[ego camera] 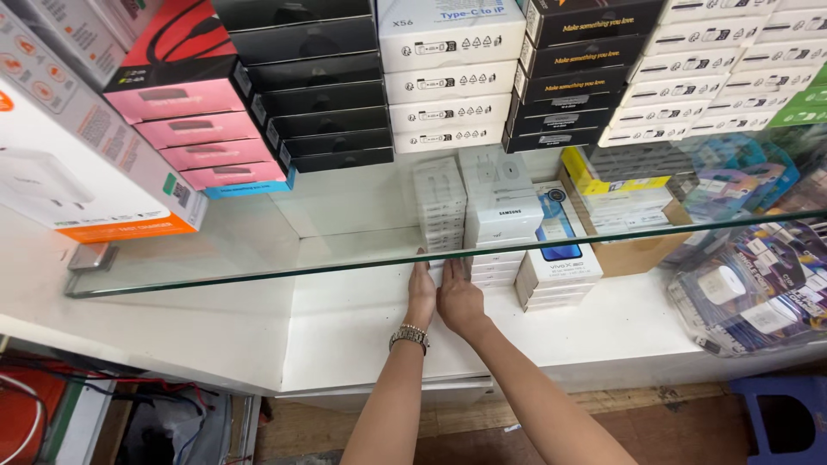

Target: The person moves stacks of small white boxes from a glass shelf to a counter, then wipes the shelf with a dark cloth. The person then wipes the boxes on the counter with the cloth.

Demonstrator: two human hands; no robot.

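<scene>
Head view: looking down past a glass shelf (258,277) at a white lower shelf (345,331) packed with small boxes, both arms reaching in from the bottom.
Left hand (421,291): flat, fingers straight and together, pressed up against the front of a stack of small white boxes (439,205). There's a metal wristwatch (409,337) on that wrist.
Right hand (458,297): right next to the left one, the two touching or nearly so, fingers pointing into the shelf at the bottom of a second white box stack (502,226).
Grip: honestly can't tell whether either hand has closed on a box. The fingertips sit behind the glass edge, so it just looks like open palms laid against the stacks.
Where the boxes are: straight ahead of the fingertips, standing on the lower shelf, the two stacks side by side and touching.
Next door: a phone box with a blue picture (558,250) lies on its own short stack just right of the right hand, then a brown cardboard carton (633,251) beyond it.
Up top: on the glass shelf, pink boxes (207,129), black boxes (323,103) and more white ones (448,86) piled in rows.
Far right: clear bags of white chargers (749,293).
</scene>
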